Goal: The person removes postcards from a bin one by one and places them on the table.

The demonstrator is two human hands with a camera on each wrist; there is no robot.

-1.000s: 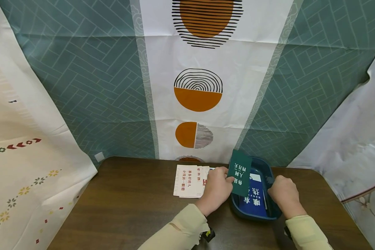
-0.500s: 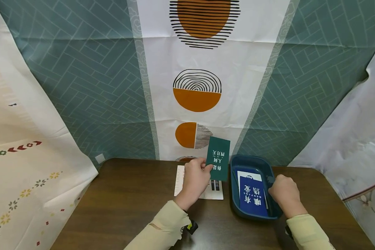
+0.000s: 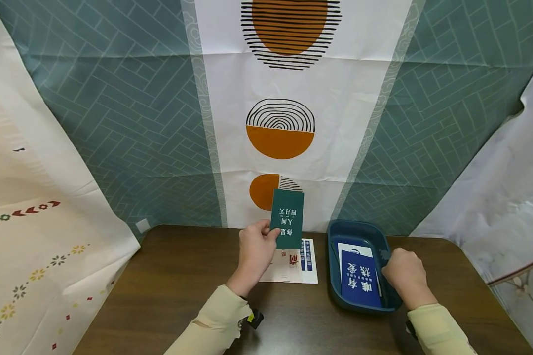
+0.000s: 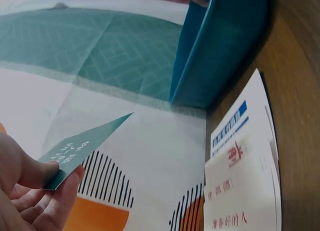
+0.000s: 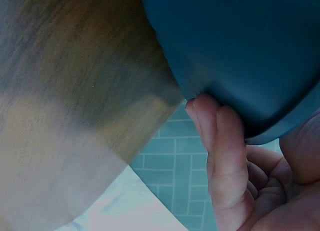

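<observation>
In the head view my left hand (image 3: 254,251) pinches a dark green card (image 3: 287,204) with white Chinese writing by its lower left edge. It holds the card raised above several overlapping paper cards on the table. Those include a cream card (image 3: 284,271) with red writing and a white card (image 3: 310,261) with blue print. On the right, my right hand (image 3: 404,277) grips the rim of a dark blue plastic bin (image 3: 375,239). The right wrist view shows its fingers (image 5: 227,151) against the bin's outer wall. Inside lies a blue card (image 3: 360,291) with white writing, over white-edged cards.
The dark wooden table (image 3: 182,296) has its back edge against a hanging cloth (image 3: 266,79) with green and white panels. More pale cloth hangs at the left (image 3: 40,246) and right (image 3: 502,197). The bin stands close to the back edge.
My left hand has carried the green card leftward, from over the bin to above the paper cards. My right hand has stayed at the bin's right rim.
</observation>
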